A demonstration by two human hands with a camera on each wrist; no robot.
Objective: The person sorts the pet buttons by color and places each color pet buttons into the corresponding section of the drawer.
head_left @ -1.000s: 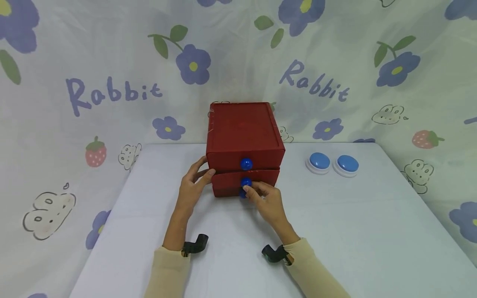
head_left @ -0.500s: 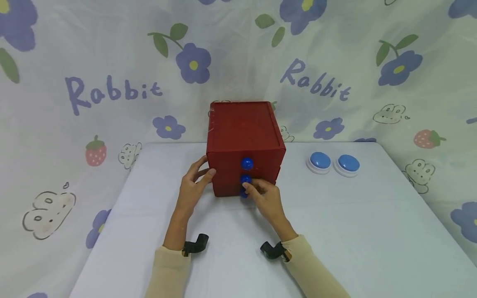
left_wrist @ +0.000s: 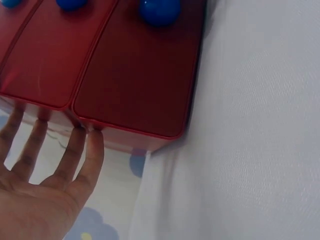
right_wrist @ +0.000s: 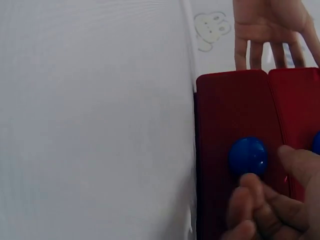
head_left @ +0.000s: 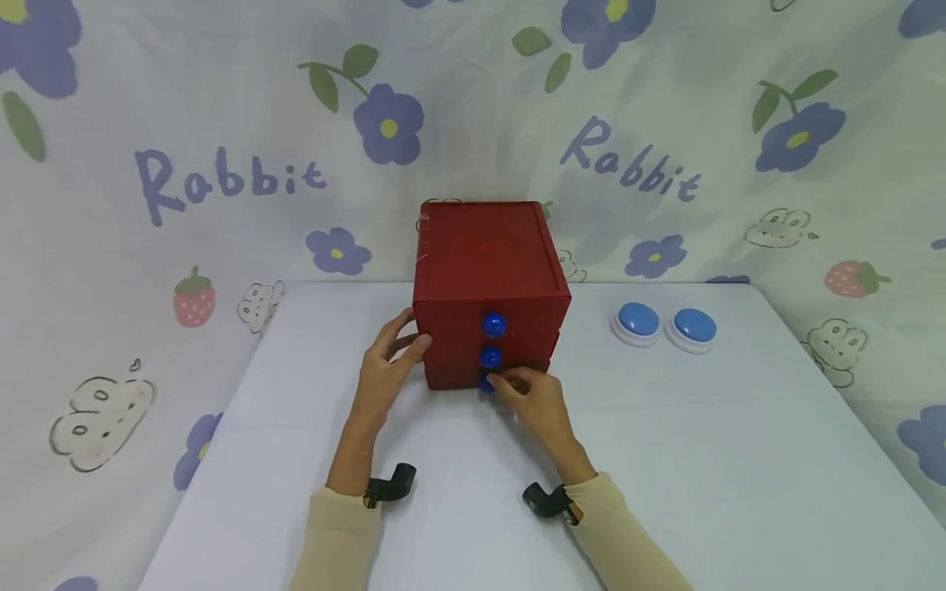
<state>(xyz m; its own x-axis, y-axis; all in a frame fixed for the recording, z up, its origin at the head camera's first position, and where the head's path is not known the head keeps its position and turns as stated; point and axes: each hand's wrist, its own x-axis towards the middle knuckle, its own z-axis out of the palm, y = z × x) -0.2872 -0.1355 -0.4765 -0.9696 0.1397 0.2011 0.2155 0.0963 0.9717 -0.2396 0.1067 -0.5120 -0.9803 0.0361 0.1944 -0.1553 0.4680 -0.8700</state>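
A red cabinet (head_left: 488,250) of three stacked drawers stands at the back of the white table, its drawer fronts flush. Each front carries a round blue knob; the top knob (head_left: 494,324) and middle knob (head_left: 490,356) show fully. My right hand (head_left: 538,402) is at the bottom knob (right_wrist: 248,157), thumb and fingers spread around it; in the right wrist view a fingertip overlaps its edge and the thumb tip is slightly apart. My left hand (head_left: 384,369) rests against the cabinet's left side, its fairly straight fingers (left_wrist: 70,157) touching the side wall.
Two push buttons with blue tops, the left button (head_left: 637,320) and right button (head_left: 693,327), sit on white bases right of the cabinet. A printed curtain (head_left: 259,98) hangs behind the table (head_left: 702,460). Both wrists wear black camera mounts.
The middle drawer, slightly out one second ago, has gone in flush. My right hand has moved from the middle knob down to the bottom one. My left hand stays against the side.
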